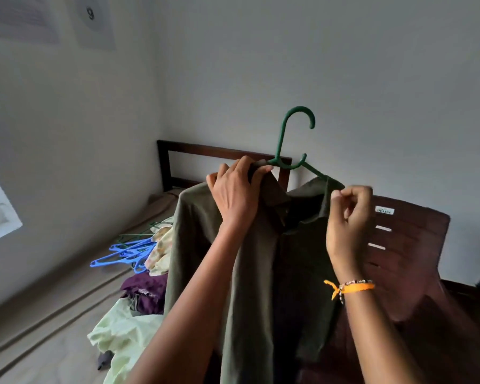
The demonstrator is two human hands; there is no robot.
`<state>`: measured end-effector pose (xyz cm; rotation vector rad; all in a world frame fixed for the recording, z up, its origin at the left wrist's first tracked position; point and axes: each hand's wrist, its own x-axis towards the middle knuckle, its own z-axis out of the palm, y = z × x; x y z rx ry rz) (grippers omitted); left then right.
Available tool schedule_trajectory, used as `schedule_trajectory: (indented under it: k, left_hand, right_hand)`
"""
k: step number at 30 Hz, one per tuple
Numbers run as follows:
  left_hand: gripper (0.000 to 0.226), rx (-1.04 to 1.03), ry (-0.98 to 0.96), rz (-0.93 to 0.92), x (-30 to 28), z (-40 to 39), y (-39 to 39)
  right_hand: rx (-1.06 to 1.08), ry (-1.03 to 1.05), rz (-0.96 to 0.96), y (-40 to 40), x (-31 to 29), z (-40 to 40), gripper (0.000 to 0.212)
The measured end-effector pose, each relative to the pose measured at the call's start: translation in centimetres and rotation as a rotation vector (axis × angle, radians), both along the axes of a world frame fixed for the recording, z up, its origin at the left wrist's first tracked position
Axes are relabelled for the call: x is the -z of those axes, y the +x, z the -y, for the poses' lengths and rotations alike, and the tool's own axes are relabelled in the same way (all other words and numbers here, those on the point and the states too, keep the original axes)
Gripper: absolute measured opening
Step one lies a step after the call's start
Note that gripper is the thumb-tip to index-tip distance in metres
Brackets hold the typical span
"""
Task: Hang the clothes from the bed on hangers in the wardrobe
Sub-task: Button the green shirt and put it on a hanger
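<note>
— While the shirt hangs in mid-air on the hanger, how far would you say the job has got?

— Early, I'd judge. One olive shirt is nearly dressed on a green hanger; its hook points up, at twelve o'clock from the hands. No wardrobe shows anywhere, so nothing can be counted as hung.

— And what's left?

— A fair pile on the bed, at seven to eight o'clock from the shirt: a pale green garment, something purple above it, and a floral piece beyond that. Spare blue hangers lie at nine o'clock, touching the floral cloth.

— The hands?

— The left hand has its fingers curled over the left shoulder of the shirt, gripping cloth and, I think, the hanger arm beneath it. The right hand pinches the collar edge between thumb and fingertip, just under the bare right arm of the hanger, which still sticks out of the cloth.

— So that side isn't seated?

— That's my reading. The right shoulder needs pulling over that arm.

— How does the shirt look?

— Collared, with a placket, soft and limp, long folds dropping straight down. Behind it, at three o'clock, stands a brown chair.
</note>
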<state>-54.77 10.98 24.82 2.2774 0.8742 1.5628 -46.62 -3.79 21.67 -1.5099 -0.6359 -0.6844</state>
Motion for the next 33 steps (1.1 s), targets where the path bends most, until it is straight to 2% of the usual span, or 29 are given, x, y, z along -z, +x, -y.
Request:
schedule_trajectory:
  k: [4, 6, 8, 11, 13, 15, 17, 19, 21, 22, 25, 27, 29, 31, 33]
  left_hand:
    - [0.035, -0.05, -0.086, 0.091, -2.8, 3.2, -1.8]
    - [0.035, 0.005, -0.131, 0.123, -4.0, 4.9, -2.9]
    - [0.032, 0.129, -0.171, 0.107, -4.8, 6.0, -4.1]
    - [0.033, 0.302, -0.183, -0.067, -5.2, 7.7, -6.4]
    - [0.052, 0.312, -0.118, -0.271, -5.0, 9.0, -7.9]
    - [0.064, 0.289, -0.078, -0.36, -4.5, 9.9, -9.1]
    - [0.05, 0.226, -0.092, -0.219, -4.1, 10.2, -10.2]
    - [0.034, 0.106, -0.105, -0.033, -4.0, 10.1, -11.1]
    - [0.028, 0.035, -0.044, 0.061, -3.9, 9.7, -11.9]
    - [0.027, 0.03, -0.017, 0.091, -3.9, 9.3, -12.4]
    - [0.024, 0.053, 0.004, 0.127, -4.2, 7.2, -13.8]
    - [0.023, 0.076, -0.005, 0.141, -4.4, 5.2, -14.6]
    - [0.023, 0.042, -0.026, 0.182, -4.4, 3.4, -15.2]
    - [0.035, -0.021, -0.079, 0.255, -3.8, 2.9, -15.4]
    - [0.049, -0.117, -0.055, 0.225, -1.2, 3.3, -15.7]
  right_hand:
    - [-0.067, -0.167, -0.191, -3.2, 3.3, 2.5, 0.037]
    - [-0.059, -0.136, -0.234, -4.1, 1.9, 3.3, 0.036]
    - [-0.062, -0.071, -0.187, -4.9, 0.1, 4.2, 0.027]
    - [-0.13, -0.058, -0.112, -5.5, -1.2, 5.6, 0.027]
    - [-0.193, -0.111, -0.115, -5.8, -1.3, 6.8, 0.034]
    - [-0.211, -0.21, -0.09, -6.0, -1.0, 7.9, 0.036]
    - [-0.217, -0.295, 0.018, -6.8, -0.8, 8.9, 0.034]
    - [-0.186, -0.286, 0.213, -8.1, -0.9, 9.8, 0.022]
    - [-0.042, -0.204, 0.414, -9.4, -1.5, 10.7, 0.011]
    - [0.045, -0.184, 0.452, -9.8, -2.0, 10.9, 0.007]
    - [0.18, -0.332, 0.374, -9.2, -3.7, 9.3, 0.022]
    - [0.048, -0.446, 0.351, -8.4, -4.1, 7.3, 0.028]
    - [-0.09, -0.421, 0.304, -8.7, -4.5, 5.0, 0.028]
    - [-0.066, -0.41, 0.314, -9.1, -4.7, 3.1, 0.024]
    - [-0.062, -0.431, 0.292, -9.3, -4.8, 0.8, 0.024]
